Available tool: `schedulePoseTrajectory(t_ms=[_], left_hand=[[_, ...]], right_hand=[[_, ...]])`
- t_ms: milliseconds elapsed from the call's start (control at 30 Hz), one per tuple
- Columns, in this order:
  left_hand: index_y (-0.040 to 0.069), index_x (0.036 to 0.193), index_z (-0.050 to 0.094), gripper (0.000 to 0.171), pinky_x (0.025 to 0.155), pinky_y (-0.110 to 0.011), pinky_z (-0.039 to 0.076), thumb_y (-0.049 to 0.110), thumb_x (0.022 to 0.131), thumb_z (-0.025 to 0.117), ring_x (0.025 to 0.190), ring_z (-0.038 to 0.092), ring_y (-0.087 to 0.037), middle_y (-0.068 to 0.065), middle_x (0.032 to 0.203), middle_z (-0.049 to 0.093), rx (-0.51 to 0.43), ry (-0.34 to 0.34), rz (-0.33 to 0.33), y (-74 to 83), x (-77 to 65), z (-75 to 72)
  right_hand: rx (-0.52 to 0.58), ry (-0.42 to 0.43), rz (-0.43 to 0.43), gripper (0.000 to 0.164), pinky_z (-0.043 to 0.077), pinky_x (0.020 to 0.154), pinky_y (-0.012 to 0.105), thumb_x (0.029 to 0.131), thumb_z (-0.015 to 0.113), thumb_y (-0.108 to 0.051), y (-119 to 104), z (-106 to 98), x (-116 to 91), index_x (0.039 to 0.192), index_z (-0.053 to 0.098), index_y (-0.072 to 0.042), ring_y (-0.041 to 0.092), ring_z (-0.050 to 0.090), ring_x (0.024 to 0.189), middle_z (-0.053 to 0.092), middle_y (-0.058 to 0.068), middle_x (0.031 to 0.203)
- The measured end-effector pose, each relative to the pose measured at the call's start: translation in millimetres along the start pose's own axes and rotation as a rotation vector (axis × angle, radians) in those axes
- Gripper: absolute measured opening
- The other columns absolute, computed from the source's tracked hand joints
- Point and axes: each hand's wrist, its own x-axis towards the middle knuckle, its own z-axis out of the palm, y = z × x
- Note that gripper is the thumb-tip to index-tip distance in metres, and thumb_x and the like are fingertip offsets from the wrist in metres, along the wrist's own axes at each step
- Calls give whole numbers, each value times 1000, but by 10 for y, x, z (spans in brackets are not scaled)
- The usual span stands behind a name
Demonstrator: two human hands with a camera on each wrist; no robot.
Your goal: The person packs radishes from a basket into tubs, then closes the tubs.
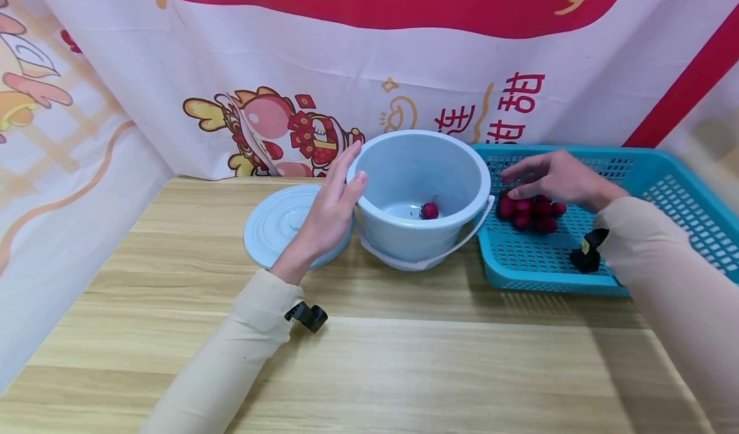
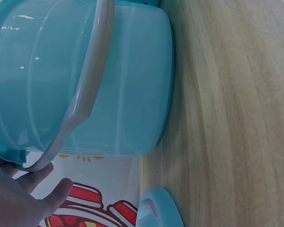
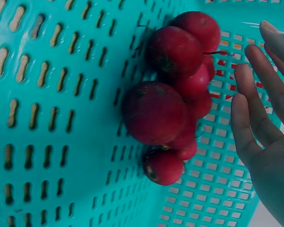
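A light blue bucket stands upright in the middle of the table, with one red radish on its floor. My left hand rests against the bucket's left rim, fingers fairly straight; in the left wrist view its fingers lie beside the bucket's pale handle. Over the turquoise basket on the right hovers my right hand, holding nothing. Below it lies a cluster of several red radishes. The right wrist view shows spread fingers apart from the radishes.
A round light blue lid lies flat on the table, left of the bucket and partly behind my left hand. The wooden table extends in front. A printed cloth hangs right behind the bucket and basket.
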Motion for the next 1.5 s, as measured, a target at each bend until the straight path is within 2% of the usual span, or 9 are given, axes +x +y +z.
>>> schedulePoseTrajectory(t_ms=[233, 667, 800, 933, 1100, 1200, 1333, 1500], left_hand=[[36, 157, 17, 59, 121, -48, 25, 53, 103, 33, 150, 17, -5, 15, 164, 14, 6, 9, 3, 11, 4, -1], [40, 156, 17, 57, 121, -48, 24, 54, 103, 33, 149, 18, -4, 18, 163, 14, 3, 1, 2, 5, -3, 8], [40, 156, 17, 57, 121, -49, 25, 53, 103, 33, 149, 17, -4, 19, 162, 14, 2, -1, 4, 7, -5, 2], [41, 156, 16, 56, 120, -49, 27, 52, 103, 33, 149, 18, -4, 21, 162, 13, -3, -4, 5, 3, -5, 0], [36, 157, 16, 57, 119, -49, 27, 47, 104, 34, 150, 18, -6, 17, 163, 13, -5, -11, 1, 9, -3, -2], [30, 158, 16, 57, 120, -50, 26, 41, 105, 35, 151, 17, -10, 11, 165, 13, -14, -20, -6, 66, -12, -10], [23, 159, 16, 57, 120, -50, 25, 34, 106, 35, 152, 17, -16, 2, 166, 13, -21, -34, -23, 236, -62, -44], [17, 159, 16, 58, 120, -51, 25, 30, 106, 34, 152, 17, -20, -3, 166, 12, -14, -38, -34, 408, -128, -82]], right_hand=[[-52, -18, -7, 51, 44, 98, 62, 90, 72, -32, 58, 32, 50, 136, 59, -18, 37, 54, 122, 60, 15, 136], [-94, -51, 0, 46, 46, 96, 59, 89, 74, -27, 149, 85, 104, 133, 64, -17, 35, 54, 119, 62, 16, 133], [-121, -57, 8, 45, 45, 94, 61, 87, 76, -27, 132, 91, 105, 131, 66, -19, 37, 49, 120, 59, 16, 134], [-147, -57, 13, 44, 46, 91, 59, 85, 78, -25, 129, 108, 123, 128, 68, -21, 39, 42, 120, 59, 17, 132], [-193, -54, 3, 40, 46, 88, 56, 85, 78, -27, 117, 131, 138, 124, 70, -21, 38, 42, 117, 60, 16, 127], [-226, -61, -14, 39, 47, 88, 55, 85, 78, -27, 106, 138, 139, 122, 71, -21, 38, 43, 116, 61, 15, 126], [-255, -69, -33, 38, 47, 88, 56, 84, 78, -28, 95, 142, 140, 121, 71, -22, 38, 43, 116, 61, 14, 126], [-269, -62, -52, 35, 47, 89, 57, 88, 74, -28, 90, 151, 144, 122, 71, -20, 39, 45, 116, 61, 15, 127]])
